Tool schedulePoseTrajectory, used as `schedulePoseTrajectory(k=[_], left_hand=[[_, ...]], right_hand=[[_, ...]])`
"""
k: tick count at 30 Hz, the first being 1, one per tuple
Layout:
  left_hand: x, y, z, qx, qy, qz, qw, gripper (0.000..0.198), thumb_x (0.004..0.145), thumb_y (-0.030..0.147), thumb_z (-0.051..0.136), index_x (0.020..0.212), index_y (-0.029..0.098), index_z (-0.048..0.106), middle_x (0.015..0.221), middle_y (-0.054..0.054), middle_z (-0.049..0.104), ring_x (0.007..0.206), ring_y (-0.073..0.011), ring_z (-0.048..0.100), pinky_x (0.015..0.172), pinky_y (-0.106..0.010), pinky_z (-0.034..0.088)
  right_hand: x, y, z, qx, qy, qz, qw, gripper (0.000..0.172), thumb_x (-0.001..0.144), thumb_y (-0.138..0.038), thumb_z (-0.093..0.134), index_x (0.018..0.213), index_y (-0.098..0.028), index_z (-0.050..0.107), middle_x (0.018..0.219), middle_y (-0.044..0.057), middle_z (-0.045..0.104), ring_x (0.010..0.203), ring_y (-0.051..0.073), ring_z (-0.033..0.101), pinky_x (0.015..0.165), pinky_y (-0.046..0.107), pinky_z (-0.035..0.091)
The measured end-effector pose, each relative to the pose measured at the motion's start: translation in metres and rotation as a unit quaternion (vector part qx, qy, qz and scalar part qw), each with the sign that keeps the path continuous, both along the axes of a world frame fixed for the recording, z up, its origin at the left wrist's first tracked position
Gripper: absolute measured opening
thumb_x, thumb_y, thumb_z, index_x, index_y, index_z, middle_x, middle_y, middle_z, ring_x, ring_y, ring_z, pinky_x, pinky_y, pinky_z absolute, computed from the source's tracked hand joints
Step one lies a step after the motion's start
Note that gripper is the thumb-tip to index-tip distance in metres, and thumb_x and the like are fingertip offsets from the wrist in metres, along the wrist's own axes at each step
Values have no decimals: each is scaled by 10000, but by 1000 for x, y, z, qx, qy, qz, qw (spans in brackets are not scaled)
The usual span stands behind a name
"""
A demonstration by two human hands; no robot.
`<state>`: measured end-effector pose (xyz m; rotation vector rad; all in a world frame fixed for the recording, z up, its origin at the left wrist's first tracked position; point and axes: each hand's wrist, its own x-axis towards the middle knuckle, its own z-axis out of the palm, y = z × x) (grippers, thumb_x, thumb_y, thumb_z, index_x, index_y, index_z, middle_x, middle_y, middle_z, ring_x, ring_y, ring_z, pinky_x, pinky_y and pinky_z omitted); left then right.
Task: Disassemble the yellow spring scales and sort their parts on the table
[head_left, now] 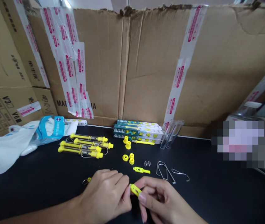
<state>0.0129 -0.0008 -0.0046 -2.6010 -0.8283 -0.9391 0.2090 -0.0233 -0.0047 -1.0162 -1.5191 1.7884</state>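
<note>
My left hand (106, 194) and my right hand (157, 197) meet low in the middle of the black table (216, 193). Both pinch one small yellow plastic piece (135, 189) between their fingertips. A yellow tip with a wire hook (87, 180) pokes out just left of my left hand. A flat yellow strip (141, 170) lies just beyond the hands. Loose yellow caps (128, 158), a small spring (147, 163) and bent wire hooks (166, 171) lie a little farther out.
Several assembled yellow spring scales (83, 145) lie at centre left. Printed boxes (138, 131) and clear tubes (171, 134) stand at the back against a taped cardboard wall (146, 68). White plastic bags (18, 141) lie at left. A blurred patch sits at right.
</note>
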Motion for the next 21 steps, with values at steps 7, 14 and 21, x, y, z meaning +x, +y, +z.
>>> schedulePoseTrajectory(k=[7, 14, 21], left_hand=[[-1, -1, 0, -24, 8, -8, 1000, 287, 878, 133, 374, 638, 203, 514, 531, 48, 524, 435, -133, 522, 457, -301, 361], [-1, -3, 0, -21, 6, -14, 1000, 286, 881, 130, 364, 646, 205, 508, 529, 51, 523, 427, -129, 517, 461, -298, 362], [-11, 8, -2, -40, 33, 36, 998, 296, 908, 162, 397, 625, 211, 467, 533, 47, 517, 461, -146, 537, 475, -307, 355]], right_hand=[[0, -3, -5, 161, -100, -63, 980, 359, 936, -507, 534, 923, -162, 633, 653, -10, 600, 392, 47, 420, 370, 176, 307], [2, -13, 0, 196, -117, -81, 970, 318, 949, -481, 527, 920, -188, 645, 657, 2, 614, 462, 75, 479, 409, 184, 328], [16, -5, 9, 4, 138, -139, 981, 311, 915, -503, 585, 860, -200, 544, 584, -76, 500, 305, -14, 263, 321, 140, 161]])
